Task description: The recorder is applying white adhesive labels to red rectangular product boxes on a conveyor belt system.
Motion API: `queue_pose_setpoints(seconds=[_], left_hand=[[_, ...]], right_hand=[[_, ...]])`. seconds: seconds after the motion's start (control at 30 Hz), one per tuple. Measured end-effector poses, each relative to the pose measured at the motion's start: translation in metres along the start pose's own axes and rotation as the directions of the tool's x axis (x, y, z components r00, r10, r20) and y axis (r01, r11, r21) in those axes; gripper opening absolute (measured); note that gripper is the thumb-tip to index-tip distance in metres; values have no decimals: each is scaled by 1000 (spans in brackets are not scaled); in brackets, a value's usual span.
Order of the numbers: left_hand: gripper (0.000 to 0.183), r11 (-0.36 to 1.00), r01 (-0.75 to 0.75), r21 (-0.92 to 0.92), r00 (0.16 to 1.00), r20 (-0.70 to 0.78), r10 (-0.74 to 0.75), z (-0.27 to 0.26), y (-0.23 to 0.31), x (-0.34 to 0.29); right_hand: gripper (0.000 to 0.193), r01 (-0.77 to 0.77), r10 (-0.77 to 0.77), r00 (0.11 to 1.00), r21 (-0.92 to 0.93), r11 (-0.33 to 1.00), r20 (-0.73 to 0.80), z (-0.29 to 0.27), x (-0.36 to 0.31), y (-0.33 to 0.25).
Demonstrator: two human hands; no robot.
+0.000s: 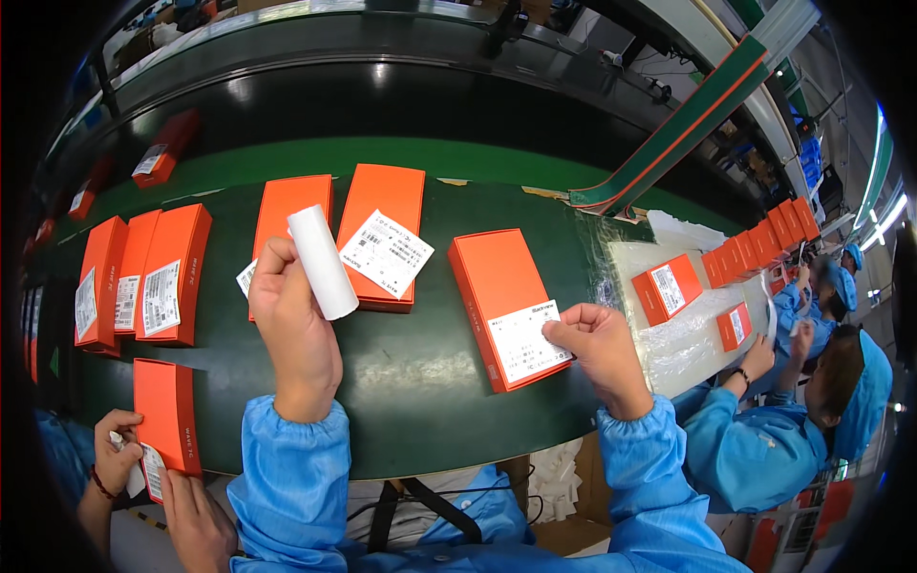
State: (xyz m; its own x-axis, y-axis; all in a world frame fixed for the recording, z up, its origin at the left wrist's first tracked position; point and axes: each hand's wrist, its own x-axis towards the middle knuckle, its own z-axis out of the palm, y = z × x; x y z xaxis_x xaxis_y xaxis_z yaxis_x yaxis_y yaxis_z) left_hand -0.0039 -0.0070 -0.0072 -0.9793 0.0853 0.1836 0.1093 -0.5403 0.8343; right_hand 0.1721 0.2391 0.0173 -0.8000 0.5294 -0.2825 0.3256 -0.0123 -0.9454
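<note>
My left hand (298,329) is raised over the table with its fingers closed round a small white roll (323,265), which looks like paper. My right hand (609,355) pinches the right edge of a white printed label (523,346). That label lies across the lower part of an orange box (499,272) and reaches slightly past its right side. Beyond my left hand are a second orange box (387,191), with a tilted white label (388,253) overhanging its edge, and a third orange box (291,202), partly hidden by the hand and roll.
Several labelled orange boxes (100,258) stand at the left of the green table (439,420). A co-worker's hands (186,506) hold a box (164,406) at lower left. A dark conveyor (315,115) runs behind. A green post (683,119) and a co-worker (750,444) are at right.
</note>
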Motion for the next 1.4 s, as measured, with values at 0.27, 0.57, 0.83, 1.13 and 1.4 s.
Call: queue_pose_setpoints(seconds=[0.27, 0.57, 0.83, 1.13, 1.4], left_hand=[[13, 1000, 21, 18, 1000, -4, -21, -3, 2, 0], [5, 963, -140, 231, 989, -5, 145, 9, -2, -8], [6, 722, -498, 479, 862, 368, 350, 35, -18, -89], [51, 728, -470, 500, 276, 866, -416, 96, -111, -298], [19, 866, -199, 460, 720, 668, -189, 20, -18, -232]], right_hand=[[18, 74, -99, 990, -233, 970, -98, 18, -10, -1], [91, 334, -656, 753, -827, 451, -54, 41, -31, -2], [81, 257, -641, 752, -827, 500, -154, -23, -41, 1], [64, -412, -756, 497, -883, 226, -425, -145, 25, 28], [69, 364, -410, 911, -553, 750, 45, 107, 48, -53]])
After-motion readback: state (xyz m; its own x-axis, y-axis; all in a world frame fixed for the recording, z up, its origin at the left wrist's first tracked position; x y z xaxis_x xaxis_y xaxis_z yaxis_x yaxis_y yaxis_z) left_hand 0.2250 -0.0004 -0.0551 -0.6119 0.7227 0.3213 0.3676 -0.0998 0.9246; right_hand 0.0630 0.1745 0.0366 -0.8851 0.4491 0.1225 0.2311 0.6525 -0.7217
